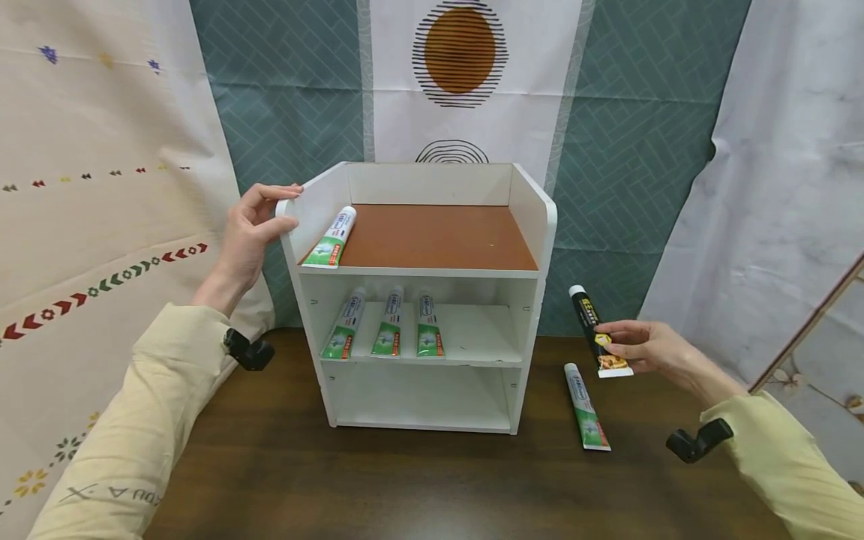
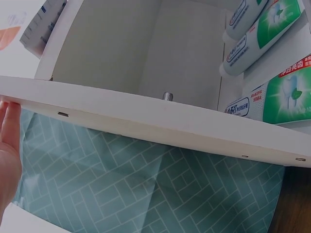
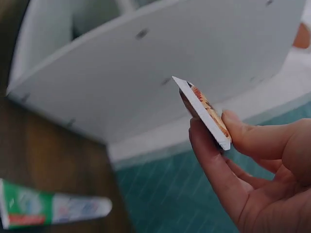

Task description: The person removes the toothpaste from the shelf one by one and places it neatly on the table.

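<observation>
Black toothpaste tube point(image 1: 595, 330): held off the table point(image 1: 270, 465) to the right of the white shelf unit point(image 1: 533, 225), cap up, crimped end down. Pinched near the crimp by right hand point(image 1: 648, 346), thumb and forefinger clamped on it.

Right wrist view: crimped end of black tube point(image 3: 201, 109) seen edge-on, squeezed between thumb point(image 3: 252, 136) and forefinger; remaining fingers hidden behind. Cap not in frame here. White side panel of shelf unit point(image 3: 146, 68) fills the background, blurred. Green-and-white tube point(image 3: 48, 211) on the table at lower left, out of focus.

Head view only: same loose tube point(image 1: 586, 409) lying flat on the table just below the black one, apart from it. Left hand point(image 1: 253, 229) gripping the top left corner of the unit, fingers curled over the edge, thumb on the outer face. One green-and-white tube on the brown top shelf point(image 1: 331, 238), along the left wall. Three more on the middle shelf point(image 1: 388, 322), side by side, caps to the back. Bottom shelf bare in this view.

Left wrist view: only the edge of left hand point(image 2: 8, 155) against the panel point(image 2: 146, 114); finger grip not legible here. Middle-shelf tubes point(image 2: 272, 92) seen from the side, print readable in part.
</observation>
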Action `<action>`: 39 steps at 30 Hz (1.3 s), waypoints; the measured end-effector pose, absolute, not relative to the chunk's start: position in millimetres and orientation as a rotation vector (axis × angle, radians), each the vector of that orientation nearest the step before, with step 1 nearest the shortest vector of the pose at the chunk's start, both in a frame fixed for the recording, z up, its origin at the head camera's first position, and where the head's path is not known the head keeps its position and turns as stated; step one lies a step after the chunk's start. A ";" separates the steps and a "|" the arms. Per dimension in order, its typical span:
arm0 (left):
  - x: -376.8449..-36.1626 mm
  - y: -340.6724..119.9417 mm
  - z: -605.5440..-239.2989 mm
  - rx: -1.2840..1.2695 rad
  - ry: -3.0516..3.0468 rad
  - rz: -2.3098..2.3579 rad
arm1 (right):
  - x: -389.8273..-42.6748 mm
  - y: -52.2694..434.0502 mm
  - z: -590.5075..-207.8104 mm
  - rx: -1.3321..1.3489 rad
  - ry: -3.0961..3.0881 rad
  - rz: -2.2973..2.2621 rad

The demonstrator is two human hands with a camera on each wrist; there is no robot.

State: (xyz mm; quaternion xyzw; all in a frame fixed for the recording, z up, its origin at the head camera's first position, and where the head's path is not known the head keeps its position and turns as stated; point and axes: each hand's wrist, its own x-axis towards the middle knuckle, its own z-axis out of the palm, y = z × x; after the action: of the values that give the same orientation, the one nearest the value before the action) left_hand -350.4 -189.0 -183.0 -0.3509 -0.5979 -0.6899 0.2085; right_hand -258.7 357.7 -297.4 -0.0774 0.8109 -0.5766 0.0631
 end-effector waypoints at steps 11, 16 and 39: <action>-349.7 -188.4 -182.7 -0.974 -1.666 -1.921 | -252.3 381.9 -360.2 -0.200 2.453 -1.731; -350.1 -188.4 -182.1 -0.974 -1.656 -1.925 | -252.2 387.3 -382.0 -0.157 2.489 -1.698; -350.7 -188.5 -181.9 -0.961 -1.647 -1.949 | -259.3 396.7 -437.5 0.007 2.625 -1.505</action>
State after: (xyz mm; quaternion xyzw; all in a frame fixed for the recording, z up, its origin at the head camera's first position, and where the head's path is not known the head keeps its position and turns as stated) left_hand -350.7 -188.5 -181.9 -0.3450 -0.5910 -0.6995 0.2059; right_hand -259.3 396.7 -437.5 0.0023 0.8662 -0.4964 0.0578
